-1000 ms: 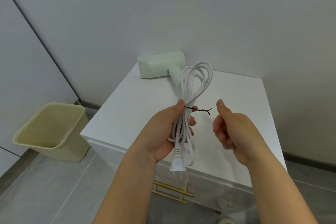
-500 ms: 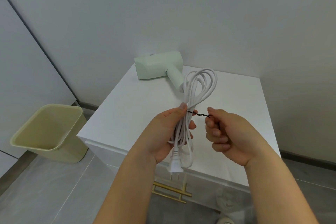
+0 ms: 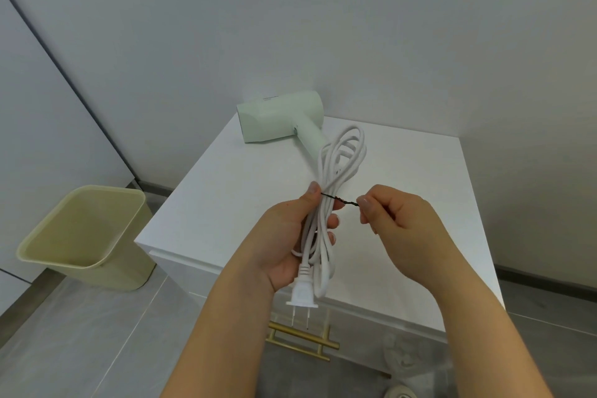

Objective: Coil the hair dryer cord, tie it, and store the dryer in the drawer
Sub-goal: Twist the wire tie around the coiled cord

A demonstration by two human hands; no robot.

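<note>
Fingers, left hand: closed round the bundled white cord, with my thumb pressed on top where the black twist tie crosses it, so the loops cannot spring apart while the tie is worked. Fingers, right hand: thumb and forefinger pinch the free twisted end of the tie just right of the bundle, the others folded into the palm. I judge this to be the tying step, nearly done. Head view, the only one. Cord: several long loops held up over the bench, the upper bend reaching toward the dryer handle. The plug hangs below my left palm, prongs down, past the bench's front edge. Hair dryer: pale green, lying on its side at the far end of the bench, near the wall, its handle pointing toward me; it lies there so both hands are free for the cord. Drawer: white front under the bench top, apparently closed, with a brass handle lower down. Bin: cream, on the floor left of the bench. Pose: both forearms come in from the lower edge. The left palm is turned up and inward, the right wrist is bent inward with the knuckles up, and the hands are near each other, joined only by the tie.
</note>
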